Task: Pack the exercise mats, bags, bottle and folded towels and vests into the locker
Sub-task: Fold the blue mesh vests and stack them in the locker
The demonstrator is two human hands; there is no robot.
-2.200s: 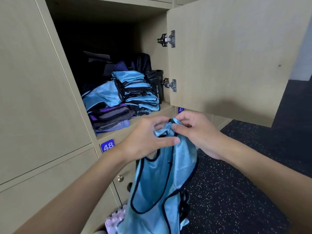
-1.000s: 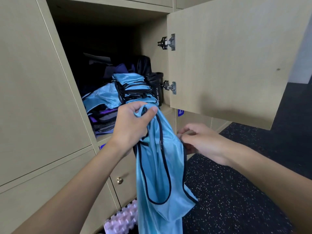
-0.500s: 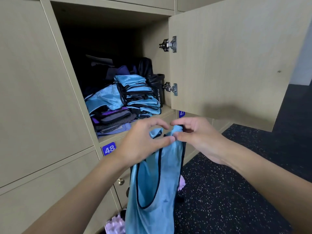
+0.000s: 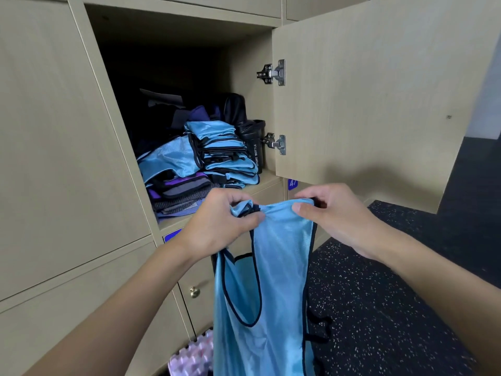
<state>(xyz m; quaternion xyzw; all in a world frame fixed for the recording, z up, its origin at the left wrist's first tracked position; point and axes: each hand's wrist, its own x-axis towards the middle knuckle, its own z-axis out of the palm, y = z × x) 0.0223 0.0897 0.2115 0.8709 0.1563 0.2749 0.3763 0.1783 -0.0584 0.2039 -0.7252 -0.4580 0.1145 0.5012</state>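
Note:
A light blue mesh vest (image 4: 273, 289) with black trim hangs in front of the open locker (image 4: 173, 44). My left hand (image 4: 225, 221) pinches its bunched left shoulder strap. My right hand (image 4: 333, 213) pinches the other top corner, so the top edge stretches between them. Inside the locker sit a stack of folded blue vests (image 4: 225, 156), a loose blue vest (image 4: 168, 158), folded purple and grey towels (image 4: 181, 191), a black sport bottle (image 4: 256, 147) at the right wall and dark bags (image 4: 168, 107) at the back.
The locker door (image 4: 379, 90) stands open to the right, above my right hand. Closed lockers with a brass knob (image 4: 194, 291) lie below. A pink ridged mat (image 4: 192, 359) lies on the black speckled floor (image 4: 379, 308).
My hands have drawn apart, spreading the vest's top edge wider. Before that, the left hand had lifted the vest toward the locker and lowered it again.

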